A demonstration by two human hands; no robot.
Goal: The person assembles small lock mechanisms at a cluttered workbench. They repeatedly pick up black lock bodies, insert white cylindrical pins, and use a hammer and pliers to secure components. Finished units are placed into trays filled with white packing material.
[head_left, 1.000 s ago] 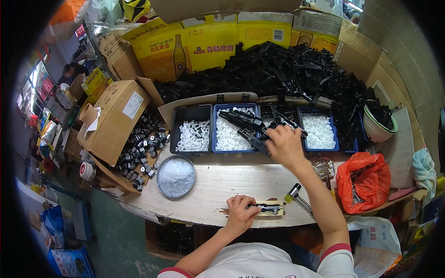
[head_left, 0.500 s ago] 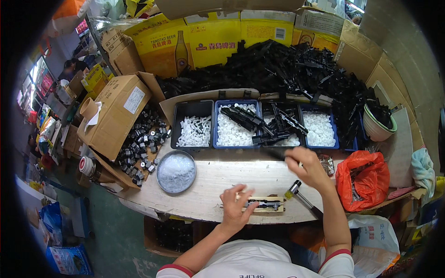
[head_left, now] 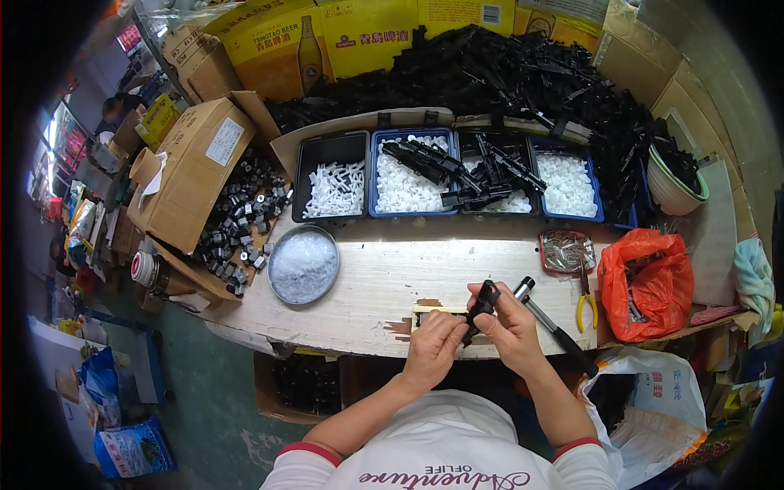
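Head view: four rectangular plastic bins (head_left: 331,149), one round grey metal dish (head_left: 270,269), one black-handled hammer (head_left: 559,335), one yellow-handled pliers (head_left: 585,294) on a pale wooden table (head_left: 376,278). One black plastic part (head_left: 482,309) held over the near edge — right hand (head_left: 510,328) half-curled, gripping it; left hand (head_left: 434,343) nearly closed, pinching its near end.

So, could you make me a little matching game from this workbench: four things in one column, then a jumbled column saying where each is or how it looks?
Things:
1. hammer
2. round dish
3. pliers
4. black part near the bench's front edge

Descriptions:
A. has yellow handles
B. being held
C. has a long black handle
D. toward the left of the bench, holding whitish stuff

Pairs: 1-C, 2-D, 3-A, 4-B
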